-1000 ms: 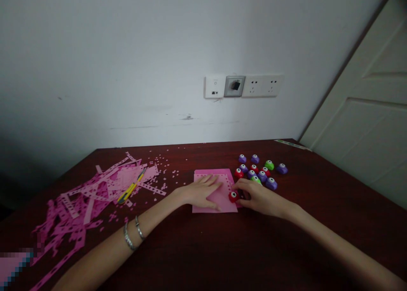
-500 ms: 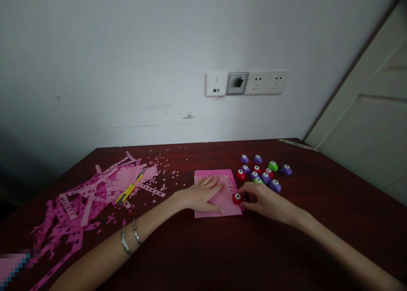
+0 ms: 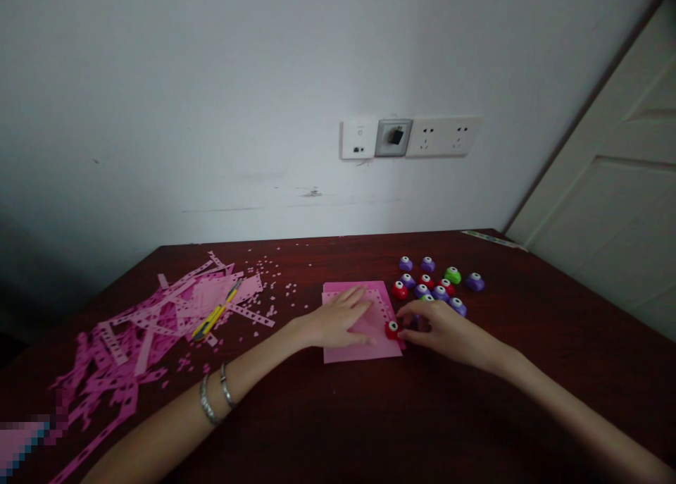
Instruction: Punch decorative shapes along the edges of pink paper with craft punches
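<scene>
Spread flat, my left hand (image 3: 341, 320) presses on a light pink sheet of paper (image 3: 364, 351). Small holes run along the sheet's top and right side. A darker pink sheet (image 3: 330, 287) shows beneath it at the top and right. My right hand (image 3: 436, 327) grips a small red paper punch (image 3: 391, 330) between thumb and fingers, at the right edge of the paper. Behind this hand stand several more small punches, among them a red one (image 3: 400, 290), a green one (image 3: 453, 276) and a purple one (image 3: 475, 282).
A heap of punched pink paper strips (image 3: 174, 315) covers the left of the dark red table (image 3: 327, 420), with a yellow utility knife (image 3: 216, 313) on top. Tiny paper cutouts (image 3: 272, 311) lie scattered beside it. A ruler-like strip (image 3: 493, 240) lies at the far right edge.
My right hand and the red punch have shifted very slightly left at the paper's edge. My left hand stays on the sheet, its fingers slightly shifted.
</scene>
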A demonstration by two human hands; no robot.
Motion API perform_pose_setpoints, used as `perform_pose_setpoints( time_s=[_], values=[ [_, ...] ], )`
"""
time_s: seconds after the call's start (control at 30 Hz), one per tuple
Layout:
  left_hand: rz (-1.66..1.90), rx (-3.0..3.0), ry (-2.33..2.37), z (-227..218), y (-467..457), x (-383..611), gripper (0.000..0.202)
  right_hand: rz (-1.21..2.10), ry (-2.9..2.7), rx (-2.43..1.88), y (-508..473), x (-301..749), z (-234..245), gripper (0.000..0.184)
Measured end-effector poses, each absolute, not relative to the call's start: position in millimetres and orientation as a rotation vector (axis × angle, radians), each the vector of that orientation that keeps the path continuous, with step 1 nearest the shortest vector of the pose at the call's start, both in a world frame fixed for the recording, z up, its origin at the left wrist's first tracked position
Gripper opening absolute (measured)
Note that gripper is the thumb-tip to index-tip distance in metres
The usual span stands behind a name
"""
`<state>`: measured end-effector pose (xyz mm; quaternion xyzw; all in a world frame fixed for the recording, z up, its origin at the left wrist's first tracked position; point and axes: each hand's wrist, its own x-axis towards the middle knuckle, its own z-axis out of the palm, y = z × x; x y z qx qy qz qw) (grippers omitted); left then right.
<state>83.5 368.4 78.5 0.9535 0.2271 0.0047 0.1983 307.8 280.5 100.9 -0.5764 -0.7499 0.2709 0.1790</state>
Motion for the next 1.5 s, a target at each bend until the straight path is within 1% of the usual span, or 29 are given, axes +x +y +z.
perform_pose_setpoints(
  time_s=[0.1,0.17,0.23,0.33,0.5,0.73,0.87,1.07,1.2,1.3,1.4,1.5],
  values=[
    [0.371,2.619,0.774,84.5,365.8,90.3,0.052,1.101,-1.940,-1.795,280.5,310.9,103.5,0.041],
    [0.474,2.513,0.849,86.2,366.6,95.5,0.041,1.295,-1.863,-1.825,282.7,313.4,101.1,0.048],
    [0.427,2.355,0.860,86.5,368.7,100.4,0.039,1.434,-1.832,-1.799,286.5,315.7,96.9,0.052],
    [0.213,2.096,0.826,85.3,371.9,107.4,0.034,1.585,-1.791,-1.767,293.4,317.3,91.5,0.058],
    [-0.031,1.905,0.844,75.8,375.8,120.0,0.031,1.659,-1.781,-1.806,303.1,314.5,88.2,0.062],
    [-0.072,1.798,0.854,66.2,378.3,129.0,0.033,1.631,-1.916,-1.790,311.3,313.3,84.4,0.066],
    [-0.086,1.717,0.784,74.8,375.1,129.5,0.038,1.664,-1.933,-1.837,312.4,311.9,91.0,0.064],
    [-0.201,1.706,0.652,81.8,379.7,133.4,0.040,1.747,-1.903,-1.843,317.3,313.3,92.7,0.056],
    [-0.287,1.612,0.597,82.6,390.1,138.1,0.032,1.884,-1.908,-1.877,323.4,308.2,100.4,0.049],
    [-0.363,1.541,0.595,81.3,397.8,142.7,0.026,1.953,-1.924,-1.984,328.6,299.8,109.0,0.045],
    [-0.413,1.528,0.634,79.2,402.0,146.6,0.021,2.032,-1.906,-2.138,332.5,289.0,117.5,0.046],
    [-0.406,1.508,0.678,78.2,401.6,148.7,0.015,2.189,-1.865,-2.208,335.1,280.8,122.3,0.048]
  ],
)
